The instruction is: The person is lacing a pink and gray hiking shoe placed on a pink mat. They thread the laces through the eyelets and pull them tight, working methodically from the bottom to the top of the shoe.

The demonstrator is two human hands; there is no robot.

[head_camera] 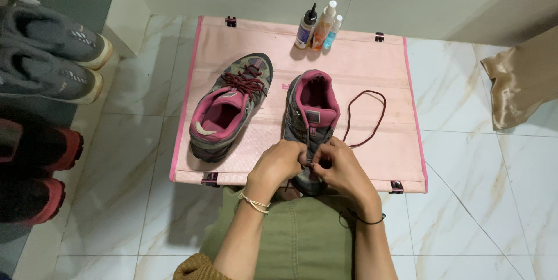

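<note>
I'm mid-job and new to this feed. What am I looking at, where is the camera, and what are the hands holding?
There is no machine: the single view comes from a camera on a person's head, looking down. Their left hand and right hand pinch a dark red lace at the toe end of a grey-and-pink shoe. Its laced twin lies beside it on a pink mat. Three small bottles stand at the mat's far edge. More shoes sit at the left.

two pink-grey shoes [231, 107], three small bottles [318, 26]
</note>
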